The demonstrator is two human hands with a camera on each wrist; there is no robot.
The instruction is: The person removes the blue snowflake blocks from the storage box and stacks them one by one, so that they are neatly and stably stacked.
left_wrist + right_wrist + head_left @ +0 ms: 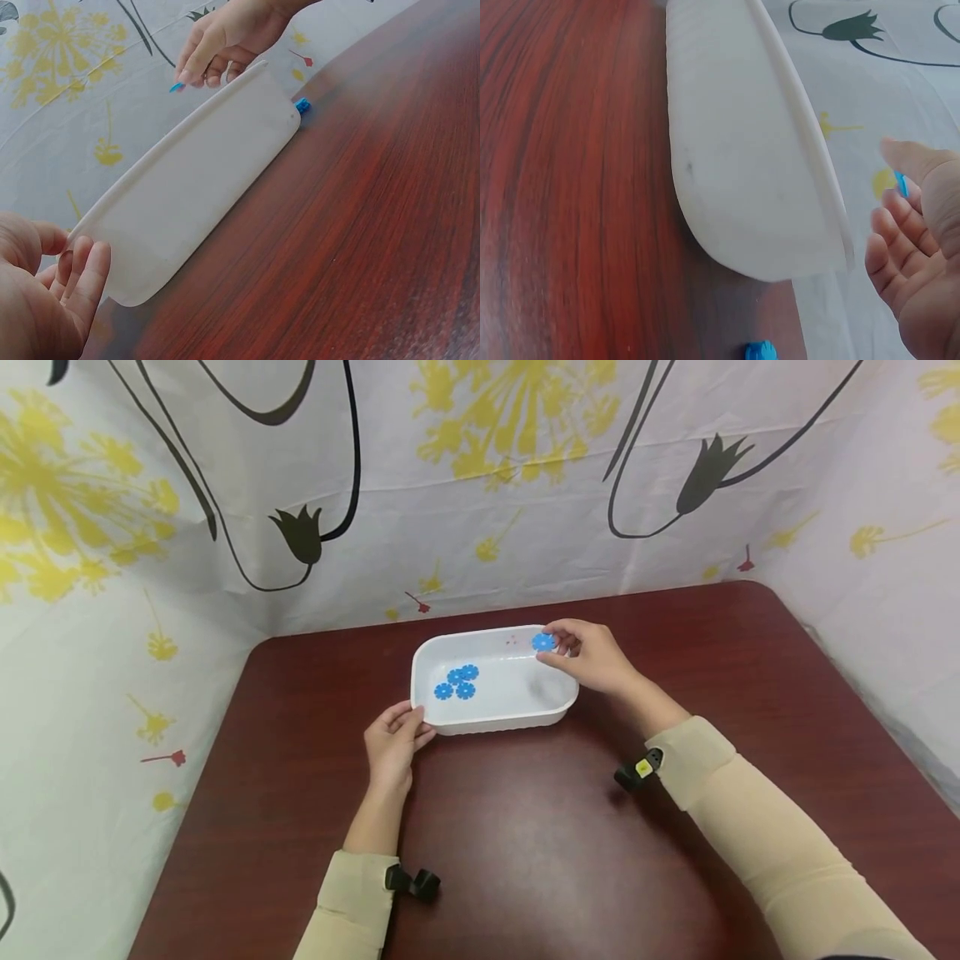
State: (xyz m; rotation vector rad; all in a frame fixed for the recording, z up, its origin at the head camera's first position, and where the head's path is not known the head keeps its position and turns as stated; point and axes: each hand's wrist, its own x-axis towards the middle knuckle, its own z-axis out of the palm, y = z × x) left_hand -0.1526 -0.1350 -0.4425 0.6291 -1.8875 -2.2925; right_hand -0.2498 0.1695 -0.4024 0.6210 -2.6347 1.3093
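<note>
While the white tray (502, 693), set near the table's far edge (360, 633), is gripped at its near-left corner by the left hand (393, 743), a blue disc (543, 642) is pinched by the right hand (594, 655) over its far-right corner. Four blue discs (457, 677) are grouped toward the left end. Ideally, the disc should be handled lightly, clear of the rim (495, 720), with the tray braced.
</note>
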